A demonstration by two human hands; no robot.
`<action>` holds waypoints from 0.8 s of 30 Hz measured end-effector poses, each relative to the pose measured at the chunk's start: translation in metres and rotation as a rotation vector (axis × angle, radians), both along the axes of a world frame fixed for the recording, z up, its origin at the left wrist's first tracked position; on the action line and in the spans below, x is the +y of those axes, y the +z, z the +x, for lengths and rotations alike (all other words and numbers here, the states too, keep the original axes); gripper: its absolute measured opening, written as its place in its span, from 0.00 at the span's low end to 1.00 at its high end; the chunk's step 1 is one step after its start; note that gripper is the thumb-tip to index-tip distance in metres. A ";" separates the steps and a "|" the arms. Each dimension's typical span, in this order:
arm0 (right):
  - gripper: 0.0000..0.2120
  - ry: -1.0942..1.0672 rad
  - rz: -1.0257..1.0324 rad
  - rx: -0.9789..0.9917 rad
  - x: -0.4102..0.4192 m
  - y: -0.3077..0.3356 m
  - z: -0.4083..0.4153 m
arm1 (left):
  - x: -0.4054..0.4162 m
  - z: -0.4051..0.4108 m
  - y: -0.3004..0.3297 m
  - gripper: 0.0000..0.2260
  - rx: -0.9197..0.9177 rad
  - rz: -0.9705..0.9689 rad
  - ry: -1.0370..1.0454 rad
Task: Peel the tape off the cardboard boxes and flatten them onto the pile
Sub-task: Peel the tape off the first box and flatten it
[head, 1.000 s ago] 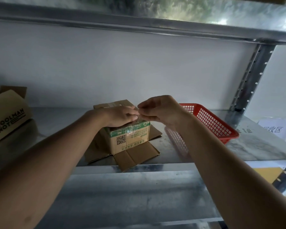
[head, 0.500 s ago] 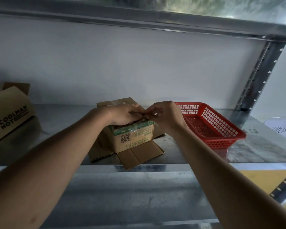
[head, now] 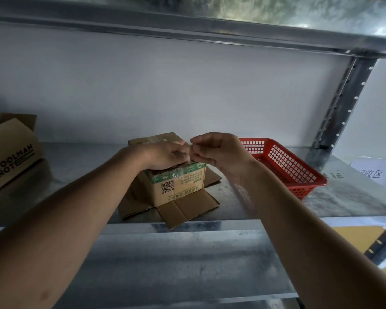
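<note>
A small cardboard box (head: 178,187) with a green band and a QR code stands upside down on the metal shelf (head: 265,204), its bottom flaps splayed flat around it. Clear tape (head: 188,162) runs over its top edge. My left hand (head: 165,156) lies flat on the box top, pressing it down. My right hand (head: 218,152) hovers just above the box's right top corner, thumb and fingers pinched on the end of the clear tape, which is lifted off the box.
A red plastic basket (head: 299,172) sits right of the box. A brown box marked COOLMAN NOTE (head: 9,161) stands at the far left. A shelf upright (head: 343,103) rises at the back right, and another shelf board hangs overhead.
My right hand has risen from the box's top edge and now pulls the tape end upward. My left hand stays pressed on the box top.
</note>
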State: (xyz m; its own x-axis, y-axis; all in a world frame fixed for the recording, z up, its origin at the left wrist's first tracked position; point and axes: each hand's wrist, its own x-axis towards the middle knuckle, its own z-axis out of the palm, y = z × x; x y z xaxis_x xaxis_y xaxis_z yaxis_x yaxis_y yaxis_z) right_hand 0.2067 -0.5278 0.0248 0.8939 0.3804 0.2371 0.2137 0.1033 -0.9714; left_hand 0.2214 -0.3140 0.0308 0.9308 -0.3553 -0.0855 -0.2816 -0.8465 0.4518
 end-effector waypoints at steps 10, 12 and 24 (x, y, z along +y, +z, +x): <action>0.08 -0.441 -0.507 -0.431 0.016 -0.017 -0.005 | 0.000 0.003 -0.002 0.12 -0.012 -0.012 -0.017; 0.08 -0.446 -0.640 -0.554 0.016 -0.016 -0.006 | -0.001 0.001 0.000 0.08 -0.011 -0.008 -0.021; 0.06 -0.509 -0.824 -0.591 0.026 -0.015 -0.013 | -0.008 -0.009 0.010 0.14 0.023 -0.023 0.063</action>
